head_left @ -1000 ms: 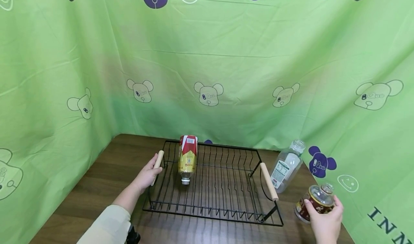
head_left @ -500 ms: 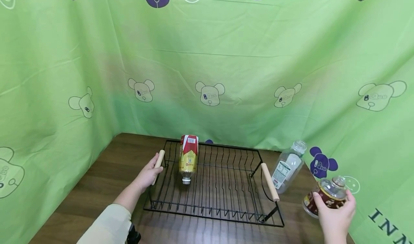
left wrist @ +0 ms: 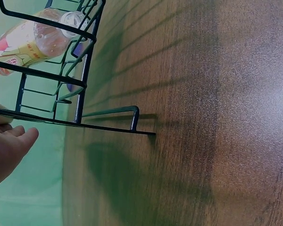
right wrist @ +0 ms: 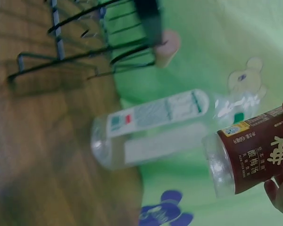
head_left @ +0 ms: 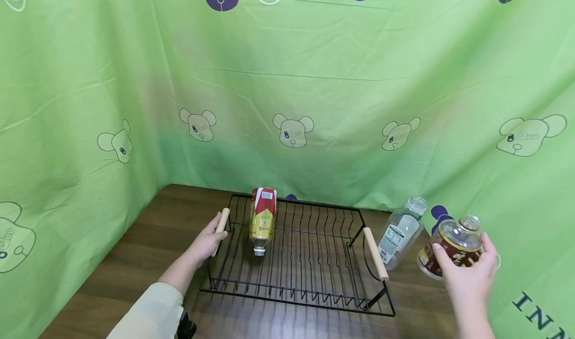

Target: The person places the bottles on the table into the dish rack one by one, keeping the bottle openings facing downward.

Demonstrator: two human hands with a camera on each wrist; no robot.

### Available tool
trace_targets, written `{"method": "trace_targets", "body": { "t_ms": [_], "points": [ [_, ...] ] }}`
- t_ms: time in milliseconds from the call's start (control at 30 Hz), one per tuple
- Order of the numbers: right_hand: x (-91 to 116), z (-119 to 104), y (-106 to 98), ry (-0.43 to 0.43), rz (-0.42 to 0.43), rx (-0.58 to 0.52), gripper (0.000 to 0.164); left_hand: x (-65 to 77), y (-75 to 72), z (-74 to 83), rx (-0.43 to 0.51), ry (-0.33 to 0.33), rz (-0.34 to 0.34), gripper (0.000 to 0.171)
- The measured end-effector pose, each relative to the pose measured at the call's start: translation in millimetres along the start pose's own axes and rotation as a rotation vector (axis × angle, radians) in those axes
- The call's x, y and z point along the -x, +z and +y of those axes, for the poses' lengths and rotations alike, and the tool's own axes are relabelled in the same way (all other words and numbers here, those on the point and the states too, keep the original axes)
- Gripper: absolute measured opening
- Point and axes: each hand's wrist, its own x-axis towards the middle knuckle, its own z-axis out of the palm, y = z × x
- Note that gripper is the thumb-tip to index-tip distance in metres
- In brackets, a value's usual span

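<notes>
My left hand (head_left: 208, 239) grips the left wooden handle (head_left: 222, 224) of a black wire dish rack (head_left: 296, 302). In the left wrist view, its thumb and fingers (left wrist: 12, 146) are at the handle, partly cut off. My right hand (head_left: 471, 276) holds a clear plastic bottle with a dark red label (head_left: 451, 254) around its body, neck up and slightly tilted. The right wrist view shows this bottle's base raised off the table. A red and yellow labelled bottle (head_left: 262, 214) lies neck-down in the rack's left part, its white-topped neck toward me.
A clear bottle with a white label (head_left: 397, 239) stands beside the rack's right wooden handle (head_left: 375, 254), close to the right hand. The brown wooden table (head_left: 135, 259) meets a green patterned cloth (head_left: 332, 99) at the back and both sides.
My right hand has lifted the dark red labelled bottle off the table, first moving right, then upward and away from me. The left hand keeps its grip on the handle.
</notes>
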Motion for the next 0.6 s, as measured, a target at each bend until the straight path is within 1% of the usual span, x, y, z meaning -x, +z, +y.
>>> {"method": "trace_targets", "body": {
  "t_ms": [67, 167, 367, 500, 600],
  "points": [
    [1.2, -8.8, 3.7, -0.001, -0.014, -0.01, 0.094, -0.1, 0.1, -0.1, 0.003, 0.0, 0.003, 0.072],
    [3.2, -18.8, 10.3, -0.026, -0.032, -0.018, 0.093, -0.1, 0.3, 0.0, 0.005, -0.001, 0.008, 0.072],
    [8.0, -33.1, 23.5, -0.084, -0.054, -0.049, 0.091, 0.6, 1.0, 0.2, 0.009, -0.002, 0.007, 0.071],
    [11.4, -41.1, 33.7, -0.146, -0.072, -0.058, 0.092, 0.4, 0.7, 0.0, 0.01, 0.001, 0.007, 0.071],
    [13.7, -46.7, 41.3, -0.186, -0.106, -0.062, 0.093, 0.0, 0.5, 0.1, 0.005, 0.001, 0.01, 0.071]
  ]
}}
